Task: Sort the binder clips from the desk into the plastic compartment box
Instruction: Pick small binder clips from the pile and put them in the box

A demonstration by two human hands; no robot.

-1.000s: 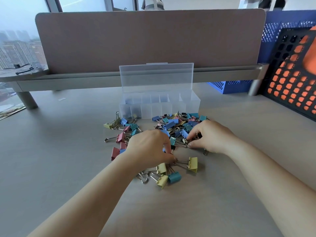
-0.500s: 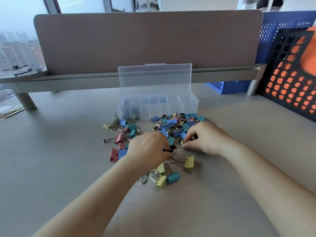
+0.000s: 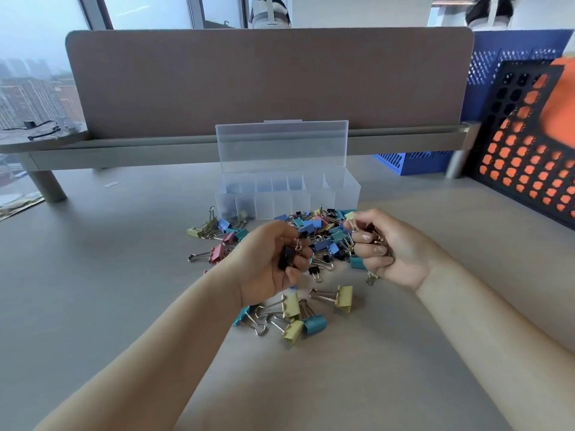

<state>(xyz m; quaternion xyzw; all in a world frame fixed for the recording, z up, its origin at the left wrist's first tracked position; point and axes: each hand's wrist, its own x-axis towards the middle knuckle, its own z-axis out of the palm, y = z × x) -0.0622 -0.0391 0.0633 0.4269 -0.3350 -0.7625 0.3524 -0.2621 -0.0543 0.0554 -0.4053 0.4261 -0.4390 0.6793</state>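
Currently left hand [image 3: 267,269] clenches black clips [image 3: 286,258], right hand [image 3: 401,253] pinches several small clips [image 3: 378,238] — both over the loose pile [image 3: 323,241] on the desk [image 3: 124,306], just short of the open box [image 3: 345,194]. I worry tangled handles drag extras along, or a handful spills into wrong compartments.
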